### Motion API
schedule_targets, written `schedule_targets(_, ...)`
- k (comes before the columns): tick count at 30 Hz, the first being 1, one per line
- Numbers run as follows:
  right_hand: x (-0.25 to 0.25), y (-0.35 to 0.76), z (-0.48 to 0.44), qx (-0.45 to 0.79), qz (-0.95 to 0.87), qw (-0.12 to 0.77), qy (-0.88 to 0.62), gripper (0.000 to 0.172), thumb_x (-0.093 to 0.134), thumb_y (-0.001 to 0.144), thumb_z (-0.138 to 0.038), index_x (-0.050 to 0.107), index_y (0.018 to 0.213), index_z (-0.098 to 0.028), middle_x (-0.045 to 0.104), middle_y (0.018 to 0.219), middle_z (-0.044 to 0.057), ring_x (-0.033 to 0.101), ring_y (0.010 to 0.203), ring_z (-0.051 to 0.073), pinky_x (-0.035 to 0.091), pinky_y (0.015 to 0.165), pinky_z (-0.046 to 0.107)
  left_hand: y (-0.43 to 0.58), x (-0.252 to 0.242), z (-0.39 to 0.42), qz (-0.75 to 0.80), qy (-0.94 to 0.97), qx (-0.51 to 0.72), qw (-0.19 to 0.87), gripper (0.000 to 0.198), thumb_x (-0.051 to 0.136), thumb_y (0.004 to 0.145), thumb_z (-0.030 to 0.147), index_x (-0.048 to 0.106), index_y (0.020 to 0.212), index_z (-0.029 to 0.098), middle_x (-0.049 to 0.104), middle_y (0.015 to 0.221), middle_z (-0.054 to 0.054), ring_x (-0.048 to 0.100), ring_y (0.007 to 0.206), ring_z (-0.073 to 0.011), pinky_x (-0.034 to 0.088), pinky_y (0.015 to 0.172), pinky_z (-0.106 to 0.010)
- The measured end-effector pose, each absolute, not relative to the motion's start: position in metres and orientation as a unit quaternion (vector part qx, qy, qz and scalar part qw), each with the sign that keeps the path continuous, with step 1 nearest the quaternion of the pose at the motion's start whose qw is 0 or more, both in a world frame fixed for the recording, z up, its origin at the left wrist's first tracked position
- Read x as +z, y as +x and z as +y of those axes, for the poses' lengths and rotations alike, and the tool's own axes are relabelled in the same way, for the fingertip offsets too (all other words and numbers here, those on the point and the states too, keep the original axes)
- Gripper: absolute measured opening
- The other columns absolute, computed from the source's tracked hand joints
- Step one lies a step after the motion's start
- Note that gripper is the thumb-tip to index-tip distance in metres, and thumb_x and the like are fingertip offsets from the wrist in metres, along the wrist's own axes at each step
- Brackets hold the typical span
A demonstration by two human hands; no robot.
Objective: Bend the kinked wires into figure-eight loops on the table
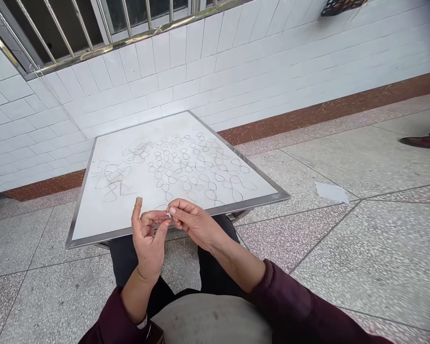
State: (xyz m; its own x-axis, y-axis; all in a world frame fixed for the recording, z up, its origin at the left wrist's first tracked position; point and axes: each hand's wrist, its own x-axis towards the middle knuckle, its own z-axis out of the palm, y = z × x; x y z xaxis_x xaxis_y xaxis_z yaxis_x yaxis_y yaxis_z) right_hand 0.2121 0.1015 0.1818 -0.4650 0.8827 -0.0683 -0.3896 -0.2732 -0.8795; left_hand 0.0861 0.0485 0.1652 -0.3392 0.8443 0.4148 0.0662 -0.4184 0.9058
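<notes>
Metal-edged tabletop point(93, 217), thin loops point(190, 167); left hand point(149, 239), right hand point(194, 222) pinching white bit point(168, 215).

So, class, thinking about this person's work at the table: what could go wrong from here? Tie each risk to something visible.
Held where the left hand and right hand meet, the tiny white piece could slip and be hard to spot on the speckled floor.

The looped strands lie close together on the table; a brush might disarrange them.

The jumbled strands might snag one another.
</notes>
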Motion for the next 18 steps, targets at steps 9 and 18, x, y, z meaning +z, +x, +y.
schedule_targets(9, 0.1770, 0.2024, 0.0965, 0.687, -0.502, 0.427, -0.307, 0.027, 0.065, 0.086, -0.047, 0.057, 0.084, -0.021, 0.046, 0.062, -0.006, 0.038, 0.056, 0.010, 0.032, 0.055, 0.025, 0.0799, 0.1595, 0.0447, 0.480, 0.520, 0.655, 0.265, 0.070, 0.065, 0.091, 0.020, 0.030, 0.152, 0.030, 0.066, 0.088, 0.000, 0.064, 0.087, -0.0138, 0.054, 0.088, -0.032)
schedule_targets(18, 0.1726, 0.2026, 0.0951, 0.579, -0.619, 0.408, -0.339, 0.022, 0.051, 0.095, -0.044, 0.050, 0.086, -0.023, 0.046, 0.065, -0.005, 0.042, 0.058, 0.012, 0.037, 0.057, 0.026, 0.0814, 0.1638, 0.0438, 0.473, 0.469, 0.662, 0.343, 0.068, 0.063, 0.093, 0.028, 0.029, 0.153, 0.030, 0.064, 0.088, -0.001, 0.062, 0.082, -0.0139, 0.055, 0.082, -0.030)
